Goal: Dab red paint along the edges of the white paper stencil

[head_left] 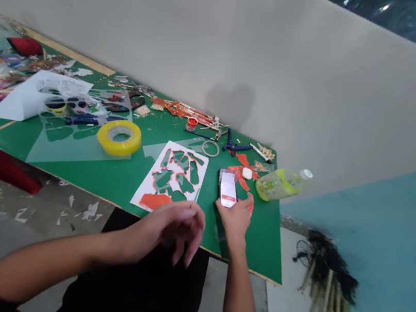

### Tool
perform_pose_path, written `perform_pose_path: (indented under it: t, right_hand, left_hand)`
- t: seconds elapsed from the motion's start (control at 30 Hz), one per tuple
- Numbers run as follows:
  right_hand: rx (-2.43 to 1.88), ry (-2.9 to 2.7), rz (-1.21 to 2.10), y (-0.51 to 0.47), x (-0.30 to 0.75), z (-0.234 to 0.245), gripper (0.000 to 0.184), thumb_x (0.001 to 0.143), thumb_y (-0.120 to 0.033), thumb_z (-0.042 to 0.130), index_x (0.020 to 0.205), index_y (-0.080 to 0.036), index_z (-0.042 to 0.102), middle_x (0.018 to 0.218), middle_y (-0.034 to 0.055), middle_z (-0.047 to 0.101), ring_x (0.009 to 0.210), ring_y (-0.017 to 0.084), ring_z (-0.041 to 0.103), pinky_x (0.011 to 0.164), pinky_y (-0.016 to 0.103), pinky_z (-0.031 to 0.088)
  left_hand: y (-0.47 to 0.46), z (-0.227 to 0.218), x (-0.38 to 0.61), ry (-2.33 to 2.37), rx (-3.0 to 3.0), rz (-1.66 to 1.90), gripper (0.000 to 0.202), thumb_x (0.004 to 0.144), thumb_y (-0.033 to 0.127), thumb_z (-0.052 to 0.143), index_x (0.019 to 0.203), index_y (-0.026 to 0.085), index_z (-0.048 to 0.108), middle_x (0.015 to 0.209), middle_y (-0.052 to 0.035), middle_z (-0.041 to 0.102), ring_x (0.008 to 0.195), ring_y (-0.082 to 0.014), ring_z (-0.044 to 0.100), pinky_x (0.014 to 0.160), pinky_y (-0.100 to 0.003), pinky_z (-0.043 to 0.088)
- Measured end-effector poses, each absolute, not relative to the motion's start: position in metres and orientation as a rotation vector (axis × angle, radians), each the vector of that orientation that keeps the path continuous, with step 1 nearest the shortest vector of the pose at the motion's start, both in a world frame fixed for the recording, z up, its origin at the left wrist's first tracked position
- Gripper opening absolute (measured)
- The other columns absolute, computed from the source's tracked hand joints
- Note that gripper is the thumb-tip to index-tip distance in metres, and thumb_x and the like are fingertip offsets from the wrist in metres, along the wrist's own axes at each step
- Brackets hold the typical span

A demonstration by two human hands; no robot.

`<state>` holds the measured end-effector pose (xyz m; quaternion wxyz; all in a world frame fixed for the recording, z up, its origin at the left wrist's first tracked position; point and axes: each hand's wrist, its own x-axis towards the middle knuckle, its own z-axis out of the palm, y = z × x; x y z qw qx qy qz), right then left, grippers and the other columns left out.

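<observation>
Right hand (236,218) grasping smartphone (228,189) by its lower end — left hand (177,227) free, fingers loosely bent. Smartphone at green tabletop's (267,243) right end; cut-out paper sheet (148,183) to its left, plastic bottle (280,184) right — small white case (247,173) between.

Green table (262,247) here is pretty cluttered: cut-up paper (145,188), clear plastic (64,150), blue pliers (230,146), a bottle (278,185) and a little red pot (191,124).
</observation>
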<state>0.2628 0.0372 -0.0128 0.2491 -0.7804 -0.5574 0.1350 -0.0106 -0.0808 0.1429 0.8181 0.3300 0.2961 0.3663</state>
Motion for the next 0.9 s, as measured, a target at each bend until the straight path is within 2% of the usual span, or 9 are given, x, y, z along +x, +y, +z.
perform_pose_path:
  t: [0.1, 0.2, 0.33, 0.47, 0.57, 0.63, 0.77, 0.83, 0.9]
  right_hand:
    - [-2.100, -1.423, 0.529, 0.042, 0.273, -0.007, 0.054, 0.101, -0.044, 0.070, 0.146, -0.019, 0.054, 0.132, 0.0110, 0.068, 0.113, 0.026, 0.071, 0.102, 0.050, 0.059]
    - [-2.005, -1.352, 0.678, 0.042, 0.277, -0.007, 0.042, 0.103, -0.039, 0.069, 0.138, -0.018, 0.061, 0.130, 0.0097, 0.070, 0.107, 0.023, 0.072, 0.095, 0.045, 0.063]
    - [-1.851, -1.327, 0.767, 0.030, 0.267, -0.011, 0.038, 0.103, -0.040, 0.069, 0.133, -0.017, 0.063, 0.126, 0.0090, 0.070, 0.104, 0.021, 0.072, 0.090, 0.041, 0.064]
    - [-1.717, -1.358, 0.643, 0.020, 0.236, -0.017, 0.045, 0.100, -0.044, 0.071, 0.134, -0.017, 0.060, 0.123, 0.0094, 0.070, 0.103, 0.022, 0.072, 0.090, 0.043, 0.064]
    - [-1.640, -1.401, 0.484, 0.020, 0.199, -0.011, 0.076, 0.087, -0.059, 0.079, 0.142, -0.015, 0.048, 0.135, 0.0217, 0.064, 0.122, 0.034, 0.067, 0.103, 0.056, 0.059]
    - [-1.568, -1.493, 0.453, 0.016, 0.180, 0.005, 0.078, 0.089, -0.062, 0.073, 0.145, -0.014, 0.045, 0.145, 0.0283, 0.058, 0.135, 0.039, 0.062, 0.110, 0.061, 0.054]
    - [-1.350, -1.857, 0.563, -0.020, 0.208, 0.063, 0.059, 0.082, -0.060, 0.082, 0.127, -0.024, 0.070, 0.156, 0.0195, 0.058, 0.151, 0.040, 0.052, 0.121, 0.061, 0.048]
    - [-1.295, -2.116, 0.669, -0.043, 0.256, 0.091, 0.058, 0.084, -0.065, 0.080, 0.128, -0.028, 0.073, 0.154, 0.0161, 0.063, 0.144, 0.035, 0.060, 0.114, 0.053, 0.056]
    - [-1.511, -1.934, 0.496, -0.058, 0.306, 0.109, 0.058, 0.085, -0.071, 0.077, 0.121, -0.026, 0.076, 0.137, 0.0162, 0.073, 0.126, 0.032, 0.072, 0.100, 0.046, 0.063]
  left_hand:
    - [-0.023, 0.093, 0.016, 0.782, 0.611, 0.765, 0.035, 0.102, 0.047, 0.068, 0.119, 0.017, 0.067, 0.117, -0.0096, 0.074, 0.104, -0.0219, 0.073, 0.088, -0.037, 0.060]
    - [0.015, 0.056, 0.046, 0.863, 0.538, 0.749, 0.043, 0.104, 0.047, 0.067, 0.134, 0.018, 0.064, 0.135, -0.0111, 0.067, 0.117, -0.0255, 0.068, 0.101, -0.048, 0.060]
    - [0.038, 0.040, 0.082, 0.827, 0.536, 0.752, 0.043, 0.103, 0.044, 0.069, 0.138, 0.018, 0.063, 0.138, -0.0116, 0.066, 0.119, -0.0265, 0.068, 0.101, -0.050, 0.061]
    - [0.037, 0.037, 0.094, 0.767, 0.575, 0.877, 0.045, 0.103, 0.042, 0.070, 0.140, 0.019, 0.062, 0.139, -0.0115, 0.065, 0.118, -0.0262, 0.069, 0.099, -0.049, 0.062]
    - [0.038, 0.036, 0.082, 0.699, 0.604, 1.013, 0.045, 0.103, 0.041, 0.070, 0.141, 0.019, 0.061, 0.140, -0.0116, 0.065, 0.119, -0.0263, 0.068, 0.100, -0.049, 0.062]
    - [0.046, 0.037, 0.067, 0.655, 0.618, 1.075, 0.045, 0.103, 0.040, 0.071, 0.141, 0.019, 0.061, 0.140, -0.0116, 0.064, 0.119, -0.0263, 0.068, 0.099, -0.048, 0.062]
    - [0.071, 0.038, 0.026, 0.596, 0.630, 1.074, 0.047, 0.103, 0.041, 0.070, 0.143, 0.019, 0.060, 0.138, -0.0116, 0.065, 0.115, -0.0255, 0.070, 0.095, -0.047, 0.064]
    - [0.081, 0.036, 0.005, 0.580, 0.632, 1.052, 0.047, 0.103, 0.042, 0.069, 0.144, 0.019, 0.059, 0.138, -0.0118, 0.065, 0.114, -0.0253, 0.070, 0.094, -0.046, 0.064]
    - [0.089, 0.031, -0.012, 0.571, 0.635, 1.033, 0.048, 0.103, 0.043, 0.069, 0.144, 0.020, 0.059, 0.138, -0.0119, 0.065, 0.115, -0.0257, 0.070, 0.095, -0.047, 0.064]
